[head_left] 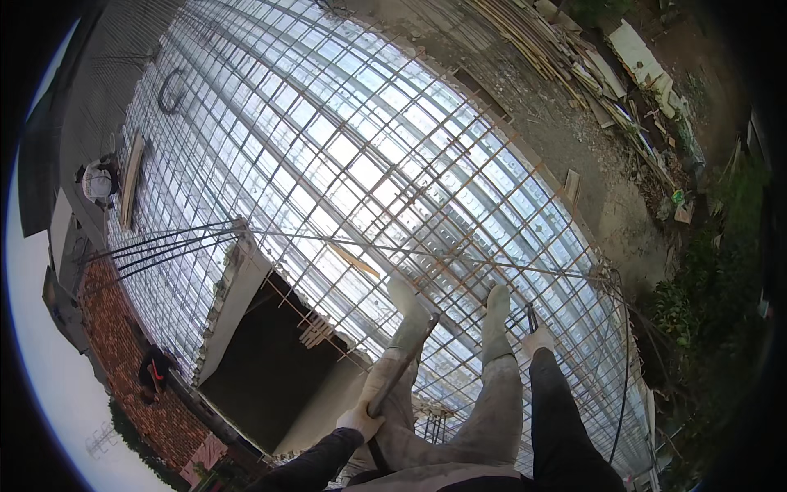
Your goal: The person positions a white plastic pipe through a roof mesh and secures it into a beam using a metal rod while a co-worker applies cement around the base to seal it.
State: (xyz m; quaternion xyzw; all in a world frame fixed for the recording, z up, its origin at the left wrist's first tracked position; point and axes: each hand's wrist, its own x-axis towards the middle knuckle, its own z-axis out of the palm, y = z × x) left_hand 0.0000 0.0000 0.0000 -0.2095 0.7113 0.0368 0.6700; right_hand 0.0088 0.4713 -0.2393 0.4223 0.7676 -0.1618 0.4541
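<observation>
My left hand (361, 421), in what looks like a pale glove, is closed around a dark metal bar (407, 369) that slants up across my left leg. My right hand (538, 339) is to the right of my right boot (497, 305), closed on a dark tool with two narrow handles (531, 316), perhaps pincers; its working end cannot be made out. Under both hands spreads a grid of rusty reinforcing bars (361, 193) above shiny corrugated metal decking (348, 152). My left boot (403, 299) stands on this grid as well.
A deep square opening (275, 373) with rough concrete edges lies left of my legs. Long bars (172, 246) jut out at its corner. Two people, one crouching (154, 373) and one in pale clothing (98, 182), are at the left. Planks (541, 45) lie below the right edge.
</observation>
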